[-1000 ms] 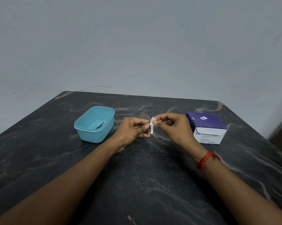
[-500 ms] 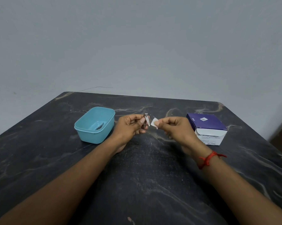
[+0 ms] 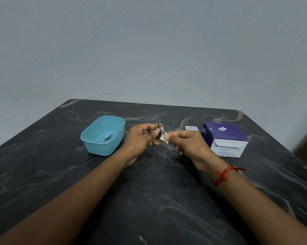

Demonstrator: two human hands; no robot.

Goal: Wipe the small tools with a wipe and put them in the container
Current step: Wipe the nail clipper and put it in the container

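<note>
Head view: left hand [image 3: 142, 137] pinches a small metal nail clipper [image 3: 161, 130] above the desk [image 3: 158, 191]; right hand [image 3: 188, 144] pinches a white wipe [image 3: 166, 137] against it, right of the teal container [image 3: 103, 135].

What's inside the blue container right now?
A small dark tool lies inside the blue container. Its near wall hides the front of the floor, so more could be there.
</note>
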